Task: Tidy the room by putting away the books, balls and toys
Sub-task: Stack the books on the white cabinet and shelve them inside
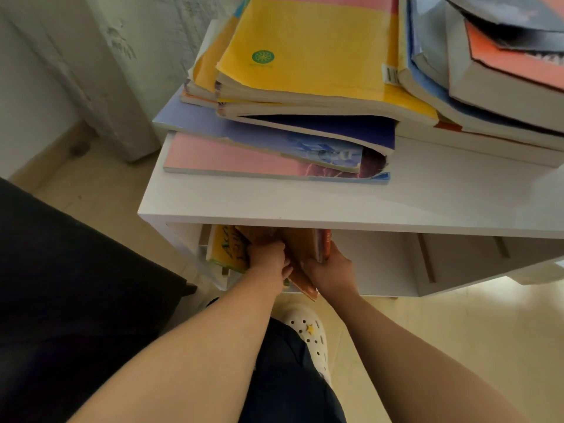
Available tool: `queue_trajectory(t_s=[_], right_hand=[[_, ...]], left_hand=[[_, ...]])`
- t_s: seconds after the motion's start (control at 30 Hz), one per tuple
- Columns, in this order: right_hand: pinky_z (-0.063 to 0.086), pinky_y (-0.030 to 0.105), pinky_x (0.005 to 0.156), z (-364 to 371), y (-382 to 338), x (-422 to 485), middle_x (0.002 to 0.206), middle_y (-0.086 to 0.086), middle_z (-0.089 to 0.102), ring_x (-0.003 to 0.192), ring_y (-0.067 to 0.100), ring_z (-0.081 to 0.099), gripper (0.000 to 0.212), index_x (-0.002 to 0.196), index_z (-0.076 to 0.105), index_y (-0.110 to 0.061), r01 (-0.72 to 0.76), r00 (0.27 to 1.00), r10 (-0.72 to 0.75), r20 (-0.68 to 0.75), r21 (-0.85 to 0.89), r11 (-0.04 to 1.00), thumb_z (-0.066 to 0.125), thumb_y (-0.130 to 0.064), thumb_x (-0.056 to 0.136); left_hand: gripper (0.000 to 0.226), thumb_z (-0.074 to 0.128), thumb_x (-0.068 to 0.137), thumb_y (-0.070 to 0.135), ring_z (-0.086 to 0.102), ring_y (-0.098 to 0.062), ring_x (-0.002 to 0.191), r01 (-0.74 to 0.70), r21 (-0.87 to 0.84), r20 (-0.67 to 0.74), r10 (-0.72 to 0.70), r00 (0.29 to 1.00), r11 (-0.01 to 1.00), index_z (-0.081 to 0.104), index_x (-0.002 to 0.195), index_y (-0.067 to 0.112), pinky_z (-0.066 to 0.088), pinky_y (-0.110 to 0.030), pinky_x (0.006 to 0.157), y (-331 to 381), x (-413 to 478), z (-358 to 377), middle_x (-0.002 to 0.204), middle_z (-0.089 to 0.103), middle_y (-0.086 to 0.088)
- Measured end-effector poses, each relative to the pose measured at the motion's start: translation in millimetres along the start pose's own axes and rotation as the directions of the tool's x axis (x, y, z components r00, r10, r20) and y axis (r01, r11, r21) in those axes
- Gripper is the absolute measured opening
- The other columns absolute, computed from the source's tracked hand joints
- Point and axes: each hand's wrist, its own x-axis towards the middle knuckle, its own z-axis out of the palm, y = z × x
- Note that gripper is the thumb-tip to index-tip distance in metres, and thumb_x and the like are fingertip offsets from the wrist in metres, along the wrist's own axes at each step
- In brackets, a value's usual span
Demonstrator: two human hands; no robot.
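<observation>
Both my hands reach under the top of a white shelf unit (305, 206) into its left compartment. My left hand (268, 254) grips the upper edge of an orange-brown book (300, 248) that stands tilted there. My right hand (331, 270) holds the same book from its right side, fingers hidden behind the cover. A yellow book (227, 248) stands just left of it in the compartment. On the shelf top lie untidy stacks of books: a yellow one (305, 50) uppermost, a pink one (232, 157) lowest, and more stacks (488, 71) at the right.
A dark cushion or sofa edge (76, 285) fills the lower left. A pale curtain (100, 71) hangs at the back left over a tiled floor (457, 331). My foot in a white clog (311, 334) stands below the shelf. The compartment (381, 264) to the right looks open.
</observation>
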Motion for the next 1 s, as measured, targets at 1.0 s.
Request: queue_trajectory(t_s=[1.0], right_hand=[[0.050,0.035,0.080,-7,2,2,0.112,0.006,0.062,0.098,0.027,0.061,0.035,0.125,0.048,-0.021,0.024,1.000,-0.028,-0.008,-0.319,0.947,0.049,-0.034,0.092]], left_hand=[[0.031,0.039,0.096,0.009,0.057,-0.028,0.104,-0.096,0.530,-0.168,0.215,0.962,0.843,0.043,0.126,0.005,0.048,-0.029,0.082,-15,3,10,0.120,0.055,-0.015]])
